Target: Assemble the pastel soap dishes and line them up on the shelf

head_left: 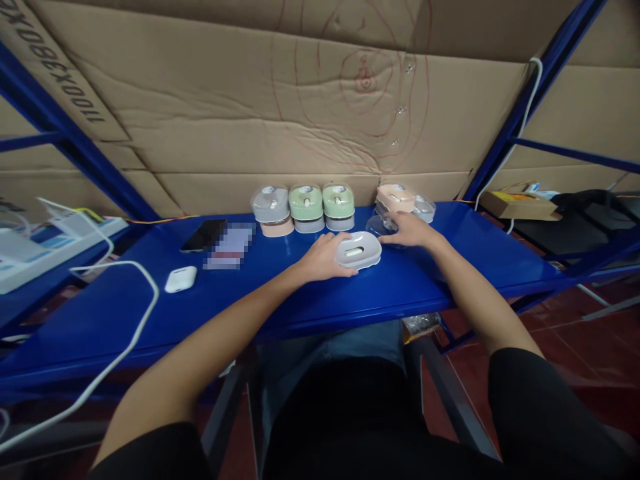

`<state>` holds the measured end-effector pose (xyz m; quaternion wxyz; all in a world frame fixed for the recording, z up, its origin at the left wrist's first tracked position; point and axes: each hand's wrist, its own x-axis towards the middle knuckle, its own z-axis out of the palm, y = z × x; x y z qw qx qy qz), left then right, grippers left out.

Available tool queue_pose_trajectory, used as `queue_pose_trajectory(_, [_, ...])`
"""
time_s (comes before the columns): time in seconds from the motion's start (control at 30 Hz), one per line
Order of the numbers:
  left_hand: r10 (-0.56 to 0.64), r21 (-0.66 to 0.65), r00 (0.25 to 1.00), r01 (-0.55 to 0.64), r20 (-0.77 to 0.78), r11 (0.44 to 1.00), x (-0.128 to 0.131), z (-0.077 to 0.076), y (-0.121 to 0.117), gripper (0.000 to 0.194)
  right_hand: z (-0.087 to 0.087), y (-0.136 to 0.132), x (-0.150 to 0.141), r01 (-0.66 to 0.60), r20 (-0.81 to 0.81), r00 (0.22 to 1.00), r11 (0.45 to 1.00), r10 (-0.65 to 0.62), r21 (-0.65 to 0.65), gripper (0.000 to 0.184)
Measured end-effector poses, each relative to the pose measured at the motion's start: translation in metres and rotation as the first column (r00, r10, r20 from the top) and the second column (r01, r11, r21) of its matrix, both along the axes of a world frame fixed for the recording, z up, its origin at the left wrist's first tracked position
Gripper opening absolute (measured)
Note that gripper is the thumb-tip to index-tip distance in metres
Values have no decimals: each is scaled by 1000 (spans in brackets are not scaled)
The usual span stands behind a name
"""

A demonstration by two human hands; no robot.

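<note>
My left hand [325,257] is closed on the left end of a grey oval soap dish [367,255], which sits low over the blue tabletop. A small light slot shows in the middle of the dish. To its right, the fingers of my right hand [409,231] are curled on a clear plastic lid [377,227]. Just behind that hand stands a peach soap dish [395,197] with a clear cover, stacked on another one. A grey covered dish [424,209] is partly hidden beside it.
Stacked covered dishes, one grey-topped [271,203] and two green-topped [306,201], stand along the cardboard wall [210,133]. Left lie a dark phone [204,235], a blurred-out sheet or screen [230,247], a white earbud case [181,279] and a power strip [60,250] with white cable.
</note>
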<state>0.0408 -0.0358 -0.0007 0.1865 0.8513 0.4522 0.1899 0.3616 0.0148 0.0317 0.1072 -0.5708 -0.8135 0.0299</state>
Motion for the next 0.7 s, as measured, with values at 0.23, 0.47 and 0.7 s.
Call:
queue_pose_trajectory(0.23, [2,-82,990,9,141,997,-4,-4,7,138,-3,2,2,-8,-17,1000,1000,8,5,96])
queue_pose_trajectory(0.47, [-54,-123,981,78,187,989,-8,-4,12,143,-6,3,1,-71,-183,978,988,95,135,98])
queue_pose_trajectory(0.7, [-151,-157,955,195,257,968,-17,-11,25,152,-3,-13,-19,-430,-350,791,863,501,265,91])
